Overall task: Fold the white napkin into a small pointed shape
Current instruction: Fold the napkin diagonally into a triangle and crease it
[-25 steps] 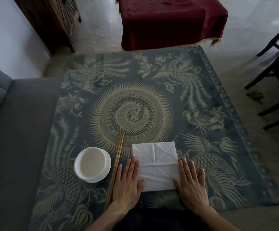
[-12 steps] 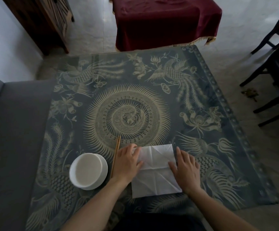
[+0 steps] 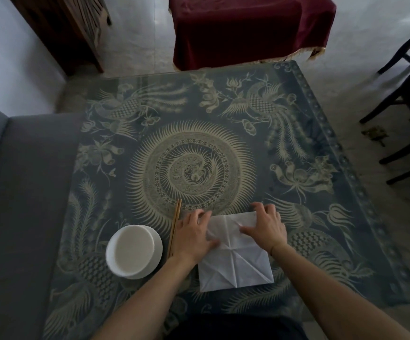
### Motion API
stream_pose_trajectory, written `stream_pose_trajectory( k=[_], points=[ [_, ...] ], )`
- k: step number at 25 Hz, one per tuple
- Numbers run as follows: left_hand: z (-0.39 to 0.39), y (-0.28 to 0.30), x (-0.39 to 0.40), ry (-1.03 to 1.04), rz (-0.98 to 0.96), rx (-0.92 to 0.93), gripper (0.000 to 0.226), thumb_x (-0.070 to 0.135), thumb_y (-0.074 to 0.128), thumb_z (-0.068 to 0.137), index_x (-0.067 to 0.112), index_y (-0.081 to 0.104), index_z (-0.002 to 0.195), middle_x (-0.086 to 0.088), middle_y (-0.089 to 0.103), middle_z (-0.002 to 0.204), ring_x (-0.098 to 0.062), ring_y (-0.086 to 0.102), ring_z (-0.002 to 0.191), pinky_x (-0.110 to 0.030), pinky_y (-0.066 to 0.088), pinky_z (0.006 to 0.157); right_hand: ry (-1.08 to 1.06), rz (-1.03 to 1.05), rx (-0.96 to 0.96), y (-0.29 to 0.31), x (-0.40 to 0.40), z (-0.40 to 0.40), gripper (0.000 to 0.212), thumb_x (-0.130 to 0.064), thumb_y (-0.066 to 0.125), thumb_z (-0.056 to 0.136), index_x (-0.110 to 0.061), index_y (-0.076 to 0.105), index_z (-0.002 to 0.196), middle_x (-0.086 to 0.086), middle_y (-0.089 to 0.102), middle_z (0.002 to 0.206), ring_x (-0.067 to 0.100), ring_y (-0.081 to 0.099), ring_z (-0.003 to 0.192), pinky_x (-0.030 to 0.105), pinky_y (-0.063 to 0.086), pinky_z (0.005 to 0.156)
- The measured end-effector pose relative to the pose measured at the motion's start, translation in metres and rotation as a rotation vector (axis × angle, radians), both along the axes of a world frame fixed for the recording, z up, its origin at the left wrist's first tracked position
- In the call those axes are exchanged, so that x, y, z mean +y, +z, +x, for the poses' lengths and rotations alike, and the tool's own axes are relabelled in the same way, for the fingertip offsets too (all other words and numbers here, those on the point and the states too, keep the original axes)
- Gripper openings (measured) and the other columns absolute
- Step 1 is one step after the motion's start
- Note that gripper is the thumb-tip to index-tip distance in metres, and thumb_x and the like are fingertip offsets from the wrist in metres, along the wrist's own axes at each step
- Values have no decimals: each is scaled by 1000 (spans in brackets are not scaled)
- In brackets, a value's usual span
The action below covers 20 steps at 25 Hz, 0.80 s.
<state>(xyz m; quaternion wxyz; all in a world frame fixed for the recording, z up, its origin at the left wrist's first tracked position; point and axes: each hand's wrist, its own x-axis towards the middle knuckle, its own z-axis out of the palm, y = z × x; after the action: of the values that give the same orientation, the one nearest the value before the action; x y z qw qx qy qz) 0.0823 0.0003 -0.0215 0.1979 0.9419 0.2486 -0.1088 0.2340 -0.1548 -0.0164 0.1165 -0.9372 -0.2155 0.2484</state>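
A second ago your hands lay flat on the worktop [image 3: 223, 143] at the napkin's near corners; now both have moved up to its far corners. Your left hand [image 3: 193, 238] covers the far left corner with fingers curled at the edge and thumb laid on the sheet, and your right hand [image 3: 266, 228] has its fingers hooked over the far right corner and thumb pressed toward the centre creases; whether either actually pinches the paper, I cannot tell. The white napkin [image 3: 236, 263] lies flat between and just below your hands, creases fanning from its middle, so I judge you are about to bring the far corners inward to start the point. To the left of your left hand sits a white bowl [image 3: 133, 251], and the chopsticks [image 3: 174, 229] lie just beside that hand, close enough to be nudged. Right of your right hand only the patterned cloth shows.
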Motion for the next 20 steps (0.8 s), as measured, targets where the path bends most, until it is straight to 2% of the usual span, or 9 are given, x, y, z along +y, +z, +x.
stream_pose_trajectory(
  k=[3,6,9,11,13,15,17,20],
  points=[
    [16,9,0,66,24,102,85,62,70,73,27,34,141,-2,43,136,-24,36,126,-41,32,100,39,2,-19,0,-2,0,66,-52,76,75,-30,44,128,2,36,128,27,43,115,46,43,94],
    [27,12,5,75,28,194,77,67,73,68,27,43,127,-2,51,127,-26,39,121,-44,34,98,37,5,-26,1,-2,-1,61,-51,76,75,-30,46,124,1,36,127,27,43,114,45,43,93],
    [30,14,9,72,-18,276,68,65,78,63,24,52,112,-4,44,123,-28,35,118,-46,34,99,32,6,-34,-1,-4,-2,60,-52,75,75,-30,47,123,1,36,129,27,42,115,45,42,93],
    [28,16,11,92,-63,282,65,61,78,64,22,54,110,-5,43,123,-29,36,120,-46,35,100,36,6,-45,-2,-4,-2,61,-54,74,75,-31,46,124,0,36,130,27,43,116,45,43,93],
    [26,17,14,141,-124,230,53,54,76,68,23,56,106,-1,54,117,-26,47,116,-44,39,96,36,8,-69,-2,-7,-3,65,-55,73,75,-32,43,128,1,36,132,27,43,116,45,44,94],
    [21,17,18,242,-266,142,32,42,72,73,25,57,95,5,64,102,-21,59,100,-38,46,87,28,29,-104,-3,-13,-8,72,-56,71,78,-31,37,136,2,35,136,28,43,119,46,44,95],
    [17,19,19,303,-314,56,17,32,68,76,26,57,86,5,67,90,-19,62,84,-34,50,74,36,85,-180,-3,-20,-16,73,-55,66,83,-29,33,143,3,33,141,28,42,122,47,45,94],
    [13,22,15,298,-286,-80,9,26,66,83,25,58,81,7,60,78,-19,59,76,-31,43,62,281,153,-358,-6,-40,-35,64,-51,61,87,-26,40,141,5,40,145,28,44,125,46,46,95]
  ],
)
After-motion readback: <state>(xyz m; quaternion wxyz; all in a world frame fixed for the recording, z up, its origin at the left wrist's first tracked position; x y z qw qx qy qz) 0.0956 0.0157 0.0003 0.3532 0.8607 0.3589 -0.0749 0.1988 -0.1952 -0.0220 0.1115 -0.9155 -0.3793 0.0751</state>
